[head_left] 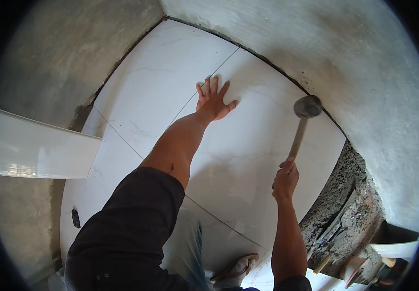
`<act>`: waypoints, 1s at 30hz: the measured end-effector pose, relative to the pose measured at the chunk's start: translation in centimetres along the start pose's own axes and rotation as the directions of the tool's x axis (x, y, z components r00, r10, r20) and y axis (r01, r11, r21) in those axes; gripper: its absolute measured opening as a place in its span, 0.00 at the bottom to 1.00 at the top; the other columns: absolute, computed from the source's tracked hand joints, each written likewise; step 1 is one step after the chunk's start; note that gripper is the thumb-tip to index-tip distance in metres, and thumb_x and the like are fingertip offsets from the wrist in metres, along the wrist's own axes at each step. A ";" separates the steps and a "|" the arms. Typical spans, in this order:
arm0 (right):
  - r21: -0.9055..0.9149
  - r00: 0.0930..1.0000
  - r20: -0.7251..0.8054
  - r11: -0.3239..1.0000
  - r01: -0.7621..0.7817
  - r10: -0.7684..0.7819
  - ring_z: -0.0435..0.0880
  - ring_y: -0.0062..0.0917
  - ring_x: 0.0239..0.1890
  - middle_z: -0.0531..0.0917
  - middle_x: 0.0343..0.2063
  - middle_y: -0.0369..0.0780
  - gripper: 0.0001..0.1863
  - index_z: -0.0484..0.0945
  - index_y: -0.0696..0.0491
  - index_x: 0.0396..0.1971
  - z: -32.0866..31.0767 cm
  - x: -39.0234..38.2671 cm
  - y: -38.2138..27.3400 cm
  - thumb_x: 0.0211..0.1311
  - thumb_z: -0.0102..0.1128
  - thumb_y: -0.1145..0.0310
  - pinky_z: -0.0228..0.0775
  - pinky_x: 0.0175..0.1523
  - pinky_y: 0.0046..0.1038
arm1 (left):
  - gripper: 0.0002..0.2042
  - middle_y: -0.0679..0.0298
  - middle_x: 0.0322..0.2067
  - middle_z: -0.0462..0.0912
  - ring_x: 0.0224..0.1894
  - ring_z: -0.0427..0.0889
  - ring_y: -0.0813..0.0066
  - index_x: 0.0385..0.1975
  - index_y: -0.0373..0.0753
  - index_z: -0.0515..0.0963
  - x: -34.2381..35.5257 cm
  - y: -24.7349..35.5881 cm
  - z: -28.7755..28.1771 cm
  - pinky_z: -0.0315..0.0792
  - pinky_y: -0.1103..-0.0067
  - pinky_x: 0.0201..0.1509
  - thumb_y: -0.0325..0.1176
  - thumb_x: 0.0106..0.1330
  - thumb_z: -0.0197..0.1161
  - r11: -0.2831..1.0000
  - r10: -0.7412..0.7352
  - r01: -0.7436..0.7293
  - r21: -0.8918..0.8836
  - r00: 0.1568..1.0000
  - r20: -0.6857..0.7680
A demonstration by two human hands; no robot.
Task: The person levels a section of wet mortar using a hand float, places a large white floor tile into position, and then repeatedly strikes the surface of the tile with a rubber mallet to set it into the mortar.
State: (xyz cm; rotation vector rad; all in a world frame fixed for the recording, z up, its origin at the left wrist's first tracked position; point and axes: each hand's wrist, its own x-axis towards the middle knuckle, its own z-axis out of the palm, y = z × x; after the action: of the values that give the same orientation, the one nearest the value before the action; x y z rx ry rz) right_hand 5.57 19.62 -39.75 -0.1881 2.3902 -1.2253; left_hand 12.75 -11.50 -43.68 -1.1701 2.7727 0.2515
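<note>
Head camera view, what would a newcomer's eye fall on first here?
Probably the dark-headed mallet, gripped by its wooden handle in the right hand, with its head near the wall at the right. Next, the left hand lies spread on the large white tiles near the middle. Off to the right, a rough grey strip contrasts with the smooth tiles.

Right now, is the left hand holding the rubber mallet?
No, the left hand lies spread on a marbled tile, while the right hand grips the rubber mallet.
</note>
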 end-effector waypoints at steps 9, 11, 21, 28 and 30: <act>0.266 0.976 -0.032 0.943 -0.200 0.216 0.75 0.31 0.25 0.73 0.19 0.42 0.30 0.72 0.62 0.30 -0.6 -4.1 -1.4 0.75 0.35 0.48 0.68 0.34 0.35 | 0.37 0.53 0.73 0.38 0.74 0.34 0.45 0.73 0.52 0.46 -8.0 5.3 3.3 0.30 0.41 0.69 0.61 0.66 0.39 0.999 0.032 -0.031 0.013 0.999 -0.039; 0.154 0.985 -0.028 0.974 -0.166 0.172 0.76 0.32 0.24 0.73 0.19 0.42 0.30 0.72 0.62 0.30 0.4 -2.8 3.4 0.75 0.35 0.48 0.69 0.34 0.35 | 0.37 0.54 0.74 0.38 0.74 0.34 0.45 0.73 0.52 0.46 -11.7 8.3 2.6 0.30 0.41 0.69 0.62 0.66 0.38 0.994 0.108 -0.108 -0.002 0.994 0.026; 0.192 0.979 0.097 0.962 -0.195 0.179 0.70 0.29 0.18 0.72 0.18 0.40 0.29 0.72 0.59 0.29 1.2 -3.5 -2.0 0.74 0.36 0.46 0.64 0.26 0.33 | 0.37 0.56 0.74 0.34 0.74 0.28 0.46 0.73 0.52 0.44 -13.5 8.5 2.3 0.27 0.39 0.68 0.60 0.67 0.43 0.989 0.145 -0.144 -0.022 0.985 0.095; 0.020 0.991 0.018 0.991 -0.135 0.135 0.78 0.32 0.30 0.79 0.25 0.45 0.32 0.75 0.60 0.29 1.2 -1.5 -0.5 0.73 0.37 0.44 0.70 0.41 0.36 | 0.38 0.55 0.74 0.34 0.74 0.27 0.46 0.73 0.53 0.43 -13.7 8.4 1.4 0.25 0.39 0.68 0.62 0.67 0.41 0.992 0.128 -0.123 -0.040 0.981 0.144; 0.070 0.991 0.006 0.989 -0.130 0.130 0.78 0.32 0.30 0.79 0.26 0.45 0.32 0.75 0.60 0.29 1.3 -2.5 -0.2 0.73 0.38 0.44 0.69 0.41 0.35 | 0.38 0.55 0.74 0.34 0.74 0.27 0.46 0.73 0.53 0.43 -14.1 8.6 1.9 0.25 0.38 0.68 0.62 0.67 0.40 0.990 0.134 -0.126 -0.060 0.978 0.157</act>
State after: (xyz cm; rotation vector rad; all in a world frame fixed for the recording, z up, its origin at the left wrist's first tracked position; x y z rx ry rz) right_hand 8.34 19.30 -39.39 -0.0107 2.3138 -1.2456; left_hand 16.40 4.63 -42.11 -0.9336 2.7175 0.4108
